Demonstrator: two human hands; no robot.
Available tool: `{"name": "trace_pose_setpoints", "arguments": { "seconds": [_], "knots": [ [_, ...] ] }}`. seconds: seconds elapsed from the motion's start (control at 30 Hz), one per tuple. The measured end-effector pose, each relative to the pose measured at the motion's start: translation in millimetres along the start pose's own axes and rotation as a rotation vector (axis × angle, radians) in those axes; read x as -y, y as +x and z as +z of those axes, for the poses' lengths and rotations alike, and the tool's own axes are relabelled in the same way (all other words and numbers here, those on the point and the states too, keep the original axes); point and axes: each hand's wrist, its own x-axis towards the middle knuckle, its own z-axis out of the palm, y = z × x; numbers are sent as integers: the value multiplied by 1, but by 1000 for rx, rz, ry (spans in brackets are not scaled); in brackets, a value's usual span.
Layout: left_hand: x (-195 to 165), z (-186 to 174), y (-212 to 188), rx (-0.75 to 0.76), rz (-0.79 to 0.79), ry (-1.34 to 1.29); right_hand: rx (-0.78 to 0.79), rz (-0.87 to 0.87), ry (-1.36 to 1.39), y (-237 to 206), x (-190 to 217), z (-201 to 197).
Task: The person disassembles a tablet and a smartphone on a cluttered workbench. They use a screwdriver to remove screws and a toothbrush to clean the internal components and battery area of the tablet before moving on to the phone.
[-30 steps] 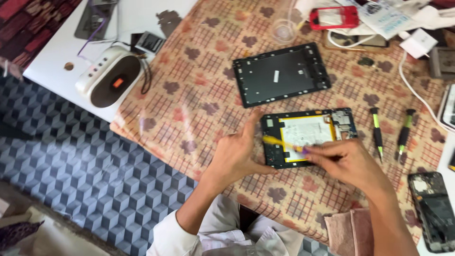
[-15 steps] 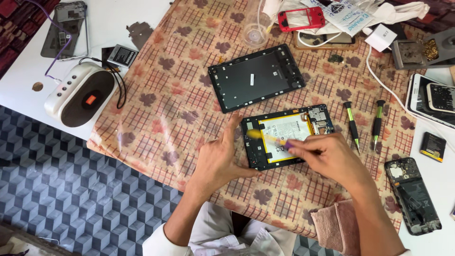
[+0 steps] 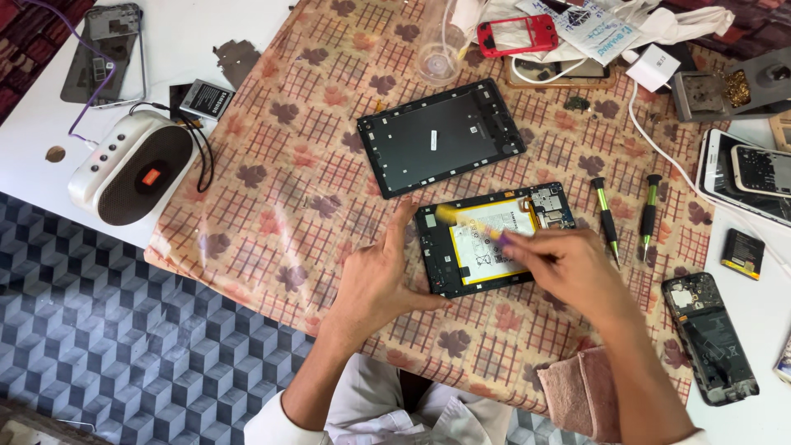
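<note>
The opened tablet (image 3: 494,239) lies face down near the middle of the patterned cloth (image 3: 288,206) that covers the counter (image 3: 247,33), its white battery with a yellow border exposed. Bare cloth lies open to its left, toward the counter's near edge; to its right two green-handled screwdrivers (image 3: 626,218) lie just beside it. The detached black back cover (image 3: 441,136) rests a little above it, apart. The left hand (image 3: 375,284) presses flat against the tablet's left edge, forefinger stretched up along the frame, grasping nothing. The right hand (image 3: 568,268) hovers over the battery's right side, fingers pinched on a thin yellow tool (image 3: 465,224) that is blurred. A white speaker (image 3: 132,169) sits at the counter's left edge, a dismantled black phone (image 3: 713,338) at the right, a red phone frame (image 3: 519,35) at the top.
</note>
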Motion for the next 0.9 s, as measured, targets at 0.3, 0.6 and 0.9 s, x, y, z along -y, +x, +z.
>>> {"name": "trace_pose_setpoints", "arguments": {
  "seconds": [0.3, 0.6, 0.9],
  "knots": [
    [-2, -3, 1, 29, -43, -10, 254, 350, 73, 0, -6, -9],
    [-5, -3, 1, 40, -73, 14, 226, 96, -12, 0, 22, 0],
    [-3, -2, 0, 5, -25, 7, 104, -83, -144, -7, 29, -4]
  ]
}}
